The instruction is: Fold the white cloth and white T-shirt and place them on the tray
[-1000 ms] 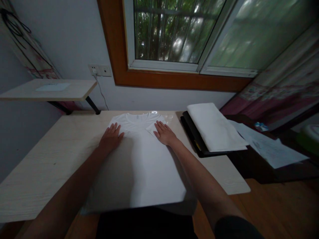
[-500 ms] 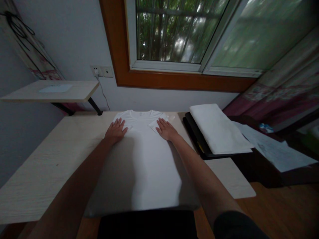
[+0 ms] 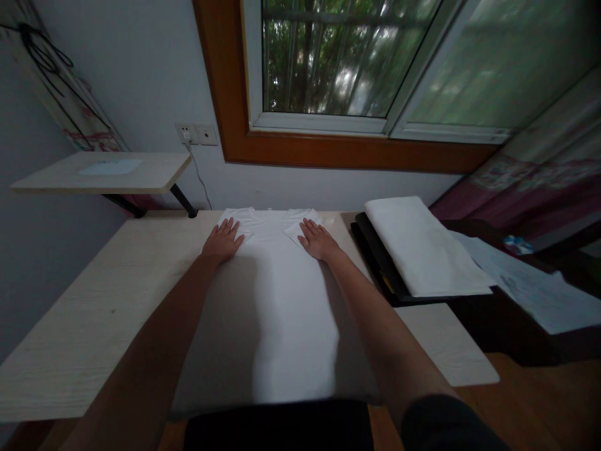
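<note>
A white T-shirt (image 3: 277, 300) lies spread out on the pale wooden table (image 3: 89, 313), its neckline toward the wall and its hem at the near edge. My left hand (image 3: 222, 240) rests flat on the shirt by the left sleeve, fingers apart. On the other side, my right hand (image 3: 318, 239) presses flat near the right sleeve, which is folded inward, its fingers also stretched out. Neither hand grips the fabric. Shadows from my arms fall across the shirt body.
To the right, folded white cloth (image 3: 425, 250) lies on a black flat item (image 3: 375, 263). A raised shelf (image 3: 154, 178) with a white sheet stands at the back left. Papers (image 3: 521, 282) lie on a dark surface far right. A cord hangs from a wall socket (image 3: 196, 134).
Both hands stay flat near the sleeves, shifted slightly toward the wall. The shirt's neckline has flattened and moved against the table's back edge. The camera view has turned slightly left.
</note>
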Demonstrator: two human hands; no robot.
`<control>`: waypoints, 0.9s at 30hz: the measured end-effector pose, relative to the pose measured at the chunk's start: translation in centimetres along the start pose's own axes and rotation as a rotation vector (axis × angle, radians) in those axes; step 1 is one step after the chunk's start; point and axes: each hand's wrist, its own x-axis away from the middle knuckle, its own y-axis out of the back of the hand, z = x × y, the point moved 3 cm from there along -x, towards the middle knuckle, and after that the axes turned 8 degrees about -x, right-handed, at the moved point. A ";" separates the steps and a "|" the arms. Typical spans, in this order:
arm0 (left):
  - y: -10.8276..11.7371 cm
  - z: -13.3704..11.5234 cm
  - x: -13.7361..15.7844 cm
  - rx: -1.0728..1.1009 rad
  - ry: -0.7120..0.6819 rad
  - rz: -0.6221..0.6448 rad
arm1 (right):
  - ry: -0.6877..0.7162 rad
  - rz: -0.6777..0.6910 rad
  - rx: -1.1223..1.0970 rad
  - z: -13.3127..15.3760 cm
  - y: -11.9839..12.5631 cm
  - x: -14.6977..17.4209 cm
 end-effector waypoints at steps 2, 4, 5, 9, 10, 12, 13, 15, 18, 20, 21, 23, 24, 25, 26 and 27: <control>0.1 -0.1 0.0 -0.001 0.000 0.005 | 0.005 -0.004 -0.001 0.0 0.0 0.0; 0.1 -0.1 0.1 0.000 0.003 0.009 | 0.003 -0.007 -0.001 0.0 0.0 0.1; 0.2 -0.2 0.1 0.000 0.006 0.010 | 0.001 -0.007 -0.003 0.0 0.0 0.1; 0.3 -0.3 0.2 0.000 0.011 0.011 | -0.002 -0.010 -0.005 0.0 0.0 0.2; 0.4 -0.3 0.3 -0.001 0.012 0.012 | -0.002 -0.014 -0.005 0.0 -0.1 0.2; 0.5 -0.3 0.4 -0.005 0.013 0.021 | 0.002 -0.024 -0.001 0.0 -0.1 0.3; 0.5 -0.3 0.4 -0.009 0.013 0.026 | 0.005 -0.027 0.003 0.0 -0.1 0.3; 0.6 -0.3 0.5 -0.020 0.013 0.038 | 0.010 -0.027 0.010 0.1 -0.1 0.4; 0.7 -0.3 0.5 -0.038 0.019 0.056 | 0.007 -0.020 0.015 0.2 0.0 0.4; 0.8 -0.4 0.5 -0.043 0.022 0.069 | 0.004 -0.016 0.017 0.2 0.0 0.4; 0.8 -0.4 0.5 -0.043 0.022 0.075 | 0.002 -0.016 0.017 0.3 0.1 0.4; 0.8 -0.4 0.5 -0.038 0.022 0.082 | 0.001 -0.016 0.016 0.3 0.1 0.4; 0.8 -0.4 0.5 -0.034 0.022 0.084 | 0.002 -0.016 0.015 0.3 0.1 0.4; 0.8 -0.4 0.5 -0.029 0.023 0.085 | 0.001 -0.016 0.015 0.3 0.1 0.4; 0.8 -0.4 0.5 -0.025 0.024 0.084 | 0.000 -0.013 0.017 0.3 0.1 0.4; 0.8 -0.4 0.5 -0.021 0.023 0.081 | -0.001 -0.010 0.020 0.2 0.0 0.4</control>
